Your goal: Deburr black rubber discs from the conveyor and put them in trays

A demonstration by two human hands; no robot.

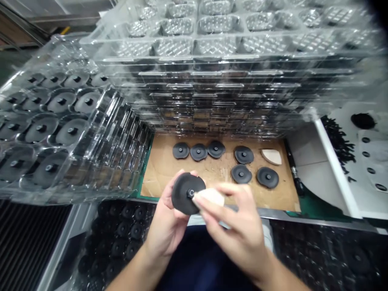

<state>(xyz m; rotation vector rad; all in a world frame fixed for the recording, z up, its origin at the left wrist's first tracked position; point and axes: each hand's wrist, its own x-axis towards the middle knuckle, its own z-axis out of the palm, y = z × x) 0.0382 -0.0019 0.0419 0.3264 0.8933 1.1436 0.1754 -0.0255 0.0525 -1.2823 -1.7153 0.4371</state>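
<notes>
My left hand (165,228) grips a round black disc (183,202) by its edge, tilted so that its short central stem faces me. In my right hand (241,224) a pale cream wedge-shaped pad (216,196) is pinched between thumb and fingers. The pad is close against the disc's stem; I cannot tell whether it touches. Beyond my hands, several similar black discs (241,173) lie stem up on a sheet of brown cardboard (160,178). Another cream wedge-shaped pad (271,157) rests at the cardboard's right side.
Tall stacks of clear plastic trays (216,24) stand behind the cardboard. On the left, a tray stack (115,141) holds more black discs. A white bin (336,169) with small black parts is at the right. Below, dark trays (121,238) flank my lap.
</notes>
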